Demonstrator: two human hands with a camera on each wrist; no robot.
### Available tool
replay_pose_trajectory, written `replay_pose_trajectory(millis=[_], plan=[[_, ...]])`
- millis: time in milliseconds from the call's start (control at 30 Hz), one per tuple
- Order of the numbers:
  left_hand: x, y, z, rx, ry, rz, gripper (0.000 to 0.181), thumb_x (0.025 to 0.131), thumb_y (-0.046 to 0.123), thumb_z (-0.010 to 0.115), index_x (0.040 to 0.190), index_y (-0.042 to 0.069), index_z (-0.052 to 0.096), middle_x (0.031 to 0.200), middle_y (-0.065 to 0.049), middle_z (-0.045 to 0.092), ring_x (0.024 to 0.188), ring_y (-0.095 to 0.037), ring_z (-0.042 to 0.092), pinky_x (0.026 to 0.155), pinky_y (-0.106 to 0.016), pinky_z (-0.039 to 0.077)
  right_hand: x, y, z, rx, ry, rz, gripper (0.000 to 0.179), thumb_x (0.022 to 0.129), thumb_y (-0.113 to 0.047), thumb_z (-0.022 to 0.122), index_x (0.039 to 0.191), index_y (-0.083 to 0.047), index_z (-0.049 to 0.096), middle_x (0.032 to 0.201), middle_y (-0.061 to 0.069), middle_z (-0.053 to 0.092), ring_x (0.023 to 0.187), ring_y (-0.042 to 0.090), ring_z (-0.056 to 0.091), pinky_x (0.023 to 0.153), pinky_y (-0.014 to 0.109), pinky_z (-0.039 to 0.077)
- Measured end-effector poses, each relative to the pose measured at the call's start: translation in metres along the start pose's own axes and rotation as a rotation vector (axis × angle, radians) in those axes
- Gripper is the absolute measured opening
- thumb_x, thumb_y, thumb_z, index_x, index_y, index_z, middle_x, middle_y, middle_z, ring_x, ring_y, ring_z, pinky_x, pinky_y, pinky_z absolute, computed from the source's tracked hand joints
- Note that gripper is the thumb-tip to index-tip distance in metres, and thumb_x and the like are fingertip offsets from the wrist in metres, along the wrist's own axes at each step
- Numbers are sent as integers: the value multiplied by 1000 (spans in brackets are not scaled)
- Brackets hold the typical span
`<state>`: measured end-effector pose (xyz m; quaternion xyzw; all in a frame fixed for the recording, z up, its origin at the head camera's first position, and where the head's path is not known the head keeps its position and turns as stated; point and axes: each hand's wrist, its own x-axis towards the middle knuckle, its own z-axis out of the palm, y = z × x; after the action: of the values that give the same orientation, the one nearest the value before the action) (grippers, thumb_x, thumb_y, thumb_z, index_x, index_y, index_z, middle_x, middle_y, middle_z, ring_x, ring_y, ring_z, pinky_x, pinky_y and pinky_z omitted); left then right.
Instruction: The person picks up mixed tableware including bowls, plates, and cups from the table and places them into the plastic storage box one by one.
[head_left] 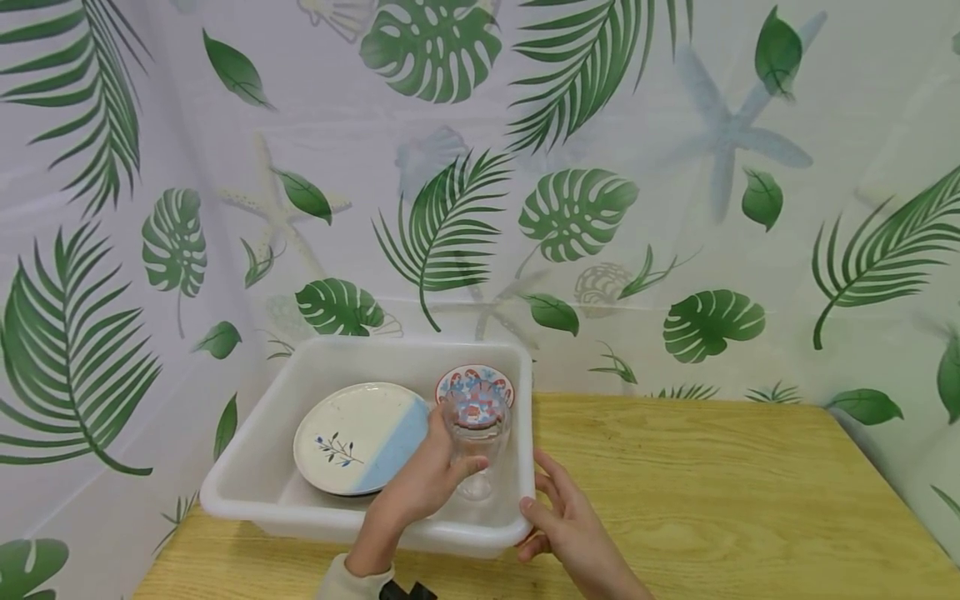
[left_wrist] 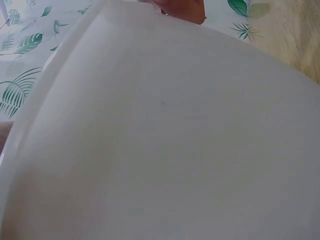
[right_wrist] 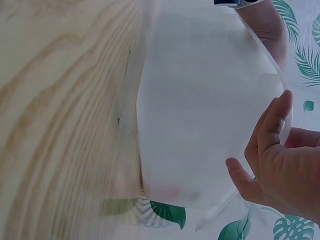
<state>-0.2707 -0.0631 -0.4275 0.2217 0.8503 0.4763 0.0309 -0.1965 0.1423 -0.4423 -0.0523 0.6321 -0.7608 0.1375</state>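
Inside a white plastic basin [head_left: 300,517], my left hand [head_left: 423,479] grips a clear glass [head_left: 480,454], its thumb across the near side. Behind the glass is a small plate [head_left: 452,382] with a red and blue pattern, partly seen through it. A larger cream plate [head_left: 337,429] with a light blue band and a sprig design lies to the left of my left hand. My right hand [head_left: 566,517] holds the basin's front right corner, with the thumb at the rim and fingers along the outside. The basin's wall [left_wrist: 165,130] hides the glass in the left wrist view.
The basin stands on the left of a wood-grain table [head_left: 712,483]. Behind and to the left hangs a white cloth [head_left: 637,350] printed with green leaves and starfish. A dark strap device [head_left: 405,592] sits on the left wrist.
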Motion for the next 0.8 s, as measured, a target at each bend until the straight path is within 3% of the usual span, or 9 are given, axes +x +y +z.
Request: replay_pose_trajectory(millis=[367, 567, 800], plan=[[0, 0, 1, 32, -36, -19, 89, 93, 21, 71, 150, -10, 10, 147, -40, 33, 140, -44, 34, 113, -55, 31, -1, 1, -2, -15, 3, -3, 69, 102, -8, 51, 157, -8, 11, 151, 31, 29, 72, 20, 61, 61, 27, 55], [1, -1, 1, 66, -9, -51, 92, 93, 21, 70, 152, -9, 6, 150, -39, 28, 140, -45, 33, 113, -55, 30, 1, 1, -2, -17, 6, -7, 68, 102, -8, 52, 157, -7, 12, 151, 30, 29, 73, 20, 61, 61, 28, 56], [2, -1, 1, 69, 13, -38, 99, 90, 18, 74, 154, -6, 3, 155, -35, 21, 144, -43, 27, 116, -54, 26, 0, 2, -1, -15, 8, -11, 68, 101, -7, 52, 157, -7, 13, 151, 30, 29, 73, 20, 61, 61, 28, 56]])
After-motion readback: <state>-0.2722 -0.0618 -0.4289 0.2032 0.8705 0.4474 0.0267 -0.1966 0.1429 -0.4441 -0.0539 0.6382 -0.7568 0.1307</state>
